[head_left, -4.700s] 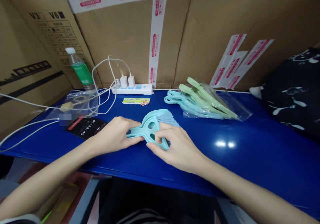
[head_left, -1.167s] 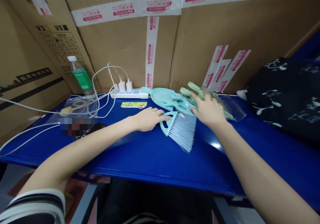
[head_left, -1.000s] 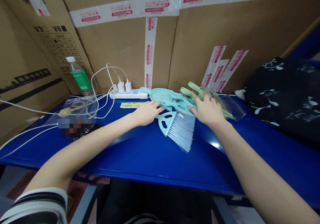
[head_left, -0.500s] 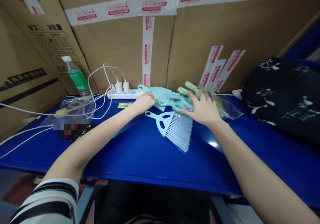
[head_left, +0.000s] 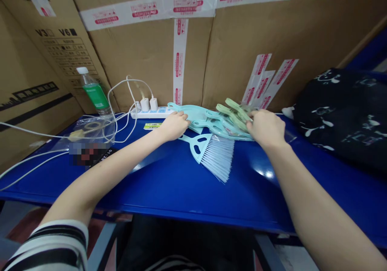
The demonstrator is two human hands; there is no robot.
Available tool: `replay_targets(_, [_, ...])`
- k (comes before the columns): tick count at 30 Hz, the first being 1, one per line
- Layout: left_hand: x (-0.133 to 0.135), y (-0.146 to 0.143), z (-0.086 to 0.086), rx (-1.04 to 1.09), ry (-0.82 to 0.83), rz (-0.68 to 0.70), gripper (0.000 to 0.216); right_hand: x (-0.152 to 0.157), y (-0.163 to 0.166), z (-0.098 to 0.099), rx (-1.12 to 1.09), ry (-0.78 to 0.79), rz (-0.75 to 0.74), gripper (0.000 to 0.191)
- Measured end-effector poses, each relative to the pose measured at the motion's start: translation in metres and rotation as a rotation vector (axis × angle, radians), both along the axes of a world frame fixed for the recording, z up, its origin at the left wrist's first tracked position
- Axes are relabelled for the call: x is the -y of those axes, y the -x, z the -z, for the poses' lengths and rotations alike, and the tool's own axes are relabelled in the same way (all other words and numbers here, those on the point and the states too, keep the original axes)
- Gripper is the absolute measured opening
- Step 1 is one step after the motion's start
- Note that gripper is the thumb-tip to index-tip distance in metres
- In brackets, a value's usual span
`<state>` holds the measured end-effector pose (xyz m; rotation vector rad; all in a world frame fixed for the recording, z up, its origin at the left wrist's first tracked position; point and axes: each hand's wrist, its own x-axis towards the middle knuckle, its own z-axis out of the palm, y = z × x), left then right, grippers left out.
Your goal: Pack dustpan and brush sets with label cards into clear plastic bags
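A light blue hand brush [head_left: 211, 152] lies flat on the blue table [head_left: 181, 190], bristles toward me, with neither hand on it. Behind it lies a light blue dustpan [head_left: 189, 110]; my left hand [head_left: 173, 125] is closed on its near edge. To the right sits a pile of blue and green dustpans and brushes [head_left: 229, 117] in clear plastic bags. My right hand [head_left: 266, 128] rests on the right end of that pile, fingers curled over the plastic; what they grip is hidden.
Cardboard boxes [head_left: 145, 49] wall off the back and left. A white power strip [head_left: 151, 111] with chargers and cables, a green-labelled bottle [head_left: 93, 91], a clear bag [head_left: 90, 128] and a phone [head_left: 90, 156] sit at the left. A black bag [head_left: 341, 109] lies at the right.
My right hand slid right along the pile, from its left end to its right end. My left hand moved off the brush handle up to the dustpan's edge. The brush stayed put.
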<state>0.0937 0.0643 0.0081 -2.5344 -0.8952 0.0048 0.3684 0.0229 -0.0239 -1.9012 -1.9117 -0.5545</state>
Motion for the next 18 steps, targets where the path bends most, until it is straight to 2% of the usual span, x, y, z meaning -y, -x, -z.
replay_targets(5, [0.017, 0.017, -0.004, 0.061, 0.025, 0.002, 0.023, 0.013, 0.022, -0.018, -0.025, -0.015, 0.097, 0.030])
replay_targets(7, [0.025, 0.025, -0.005, 0.096, 0.034, -0.004, 0.025, 0.018, 0.035, -0.026, -0.028, -0.033, 0.062, 0.029])
replay_targets(9, [0.032, 0.034, -0.005, 0.232, 0.099, -0.012, 0.029, 0.023, 0.050, -0.029, -0.013, -0.054, -0.025, 0.028])
replay_targets(11, [0.037, 0.043, -0.005, 0.505, 0.282, -0.034, 0.041, 0.028, 0.068, -0.028, 0.017, -0.109, -0.209, 0.028])
replay_targets(14, [0.043, 0.055, -0.005, 0.951, 0.715, -0.109, 0.056, 0.040, 0.097, -0.019, 0.070, -0.170, -0.486, 0.032])
replay_targets(16, [0.046, 0.062, -0.004, 1.141, 1.027, -0.144, 0.054, 0.050, 0.115, -0.012, 0.087, -0.195, -0.626, 0.033])
replay_targets(18, [0.051, 0.068, -0.002, 1.251, 1.264, -0.153, 0.045, 0.059, 0.128, -0.007, 0.053, -0.193, -0.730, 0.032])
